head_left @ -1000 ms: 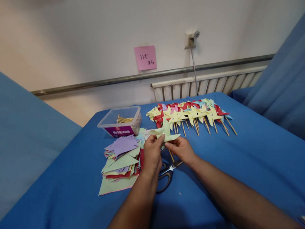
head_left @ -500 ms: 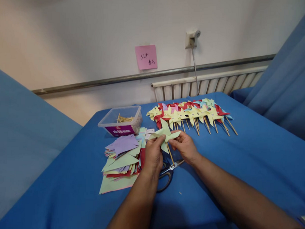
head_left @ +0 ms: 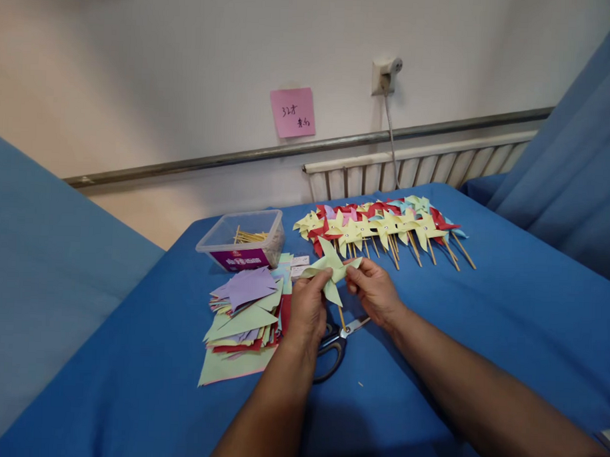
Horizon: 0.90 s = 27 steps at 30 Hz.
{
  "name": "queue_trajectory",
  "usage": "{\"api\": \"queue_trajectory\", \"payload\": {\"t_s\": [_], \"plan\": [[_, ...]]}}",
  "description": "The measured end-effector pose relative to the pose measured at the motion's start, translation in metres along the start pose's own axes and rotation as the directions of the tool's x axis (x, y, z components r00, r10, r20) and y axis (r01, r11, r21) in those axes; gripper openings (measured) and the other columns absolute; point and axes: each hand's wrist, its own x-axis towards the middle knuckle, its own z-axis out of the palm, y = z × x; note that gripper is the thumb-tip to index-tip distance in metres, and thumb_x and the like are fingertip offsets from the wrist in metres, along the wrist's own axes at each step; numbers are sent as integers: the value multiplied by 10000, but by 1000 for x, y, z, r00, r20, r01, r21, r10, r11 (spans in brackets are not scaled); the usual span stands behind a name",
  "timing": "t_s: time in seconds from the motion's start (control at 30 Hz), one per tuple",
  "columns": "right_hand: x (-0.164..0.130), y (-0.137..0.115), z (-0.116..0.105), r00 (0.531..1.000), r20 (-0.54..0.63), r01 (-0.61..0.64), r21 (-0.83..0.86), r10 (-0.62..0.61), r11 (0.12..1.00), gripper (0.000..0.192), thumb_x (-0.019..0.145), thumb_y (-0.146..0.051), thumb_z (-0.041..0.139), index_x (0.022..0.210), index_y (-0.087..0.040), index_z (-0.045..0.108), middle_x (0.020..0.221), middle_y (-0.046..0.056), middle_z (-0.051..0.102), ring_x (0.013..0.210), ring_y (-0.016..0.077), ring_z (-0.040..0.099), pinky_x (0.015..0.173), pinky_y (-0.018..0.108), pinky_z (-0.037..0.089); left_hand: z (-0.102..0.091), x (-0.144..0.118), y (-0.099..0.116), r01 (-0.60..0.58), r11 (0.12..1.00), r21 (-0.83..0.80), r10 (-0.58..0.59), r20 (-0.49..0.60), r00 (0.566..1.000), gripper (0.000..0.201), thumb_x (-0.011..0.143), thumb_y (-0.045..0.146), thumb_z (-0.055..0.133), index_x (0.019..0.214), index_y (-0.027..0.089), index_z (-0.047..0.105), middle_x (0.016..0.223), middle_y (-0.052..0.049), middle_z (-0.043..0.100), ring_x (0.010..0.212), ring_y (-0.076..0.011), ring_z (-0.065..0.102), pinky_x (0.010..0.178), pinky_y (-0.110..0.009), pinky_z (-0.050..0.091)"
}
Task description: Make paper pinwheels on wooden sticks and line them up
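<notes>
Both hands are pinching a pale green paper pinwheel [head_left: 332, 266] above the scissors [head_left: 334, 341]: left hand [head_left: 307, 307] gripping its left blade, right hand [head_left: 375, 291] its right. The pink note's [head_left: 292, 112] handwriting is reading "32".

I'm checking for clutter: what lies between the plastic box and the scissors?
In the head view, the stack of cut coloured paper lies between the plastic box and the scissors, beside the left hand.
</notes>
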Motion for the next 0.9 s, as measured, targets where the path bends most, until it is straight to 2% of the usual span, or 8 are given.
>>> {"api": "queue_trajectory", "payload": {"t_s": [0.1, 0.17, 0.33, 0.4, 0.57, 0.73, 0.9], "plan": [[1, 1, -1, 1000, -22, 18, -9, -18, 1000, 327, 636, -433, 800, 692, -185, 596, 546, -66, 508, 466, 67, 398, 481, 225, 290, 0, -1, -1, 24, 1000, 16, -24, -2, 1000, 200, 605, 237, 781, 757, 135, 700, 698, -19, 685, 604, -127, 602, 654, -260, 462], [0, 0, -1, 1000, -26, 9, 3, -9, 1000, 323, 645, -432, 796, 688, -183, 595, 545, -64, 506, 465, 66, 392, 478, 226, 282, 0, -1, -2, 23, 1000, 12, -23, -1, 1000, 207, 610, 235, 778, 773, 130, 703, 717, -24, 691, 621, -128, 606, 660, -257, 463], [-3, -8, -2, 998, 61, -41, 84, 35, 996, 366, 659, -394, 795, 943, -203, 665, 595, -58, 512, 506, 78, 420, 502, 231, 309, -1, 1, 1, 8, 1000, -21, -9, -26, 1000, 187, 622, 239, 770, 756, 132, 695, 683, -22, 685, 600, -134, 605, 640, -261, 457], [-3, -11, -3, 996, 86, -41, 85, 34, 996, 388, 645, -372, 804, 971, -212, 669, 599, -58, 507, 516, 81, 426, 509, 234, 322, 0, 1, 2, 25, 999, -37, -26, -25, 999, 182, 613, 242, 776, 731, 134, 689, 653, -18, 677, 574, -136, 597, 633, -268, 455], [-1, -11, -5, 997, 74, -24, 62, 19, 998, 284, 654, -377, 795, 841, -199, 676, 594, -49, 523, 504, 76, 425, 499, 231, 311, 2, 0, 3, 63, 997, -47, -63, -12, 998, 185, 587, 223, 778, 714, 117, 695, 632, -30, 678, 557, -139, 597, 644, -272, 459], [-1, -9, -4, 998, 60, -9, 71, 5, 997, 318, 673, -380, 785, 919, -203, 685, 614, -50, 539, 513, 74, 444, 513, 230, 324, 2, 1, 2, 48, 997, -60, -49, -19, 999, 179, 601, 220, 767, 727, 114, 697, 666, -38, 697, 574, -144, 612, 655, -275, 465], [0, -5, -4, 1000, 28, -14, 56, 12, 998, 279, 660, -379, 798, 832, -184, 697, 577, -46, 540, 505, 78, 451, 501, 227, 308, 1, 3, 0, 11, 997, -72, -15, -65, 998, 195, 563, 195, 789, 706, 129, 674, 675, -29, 702, 618, -144, 629, 696, -270, 469]]}}
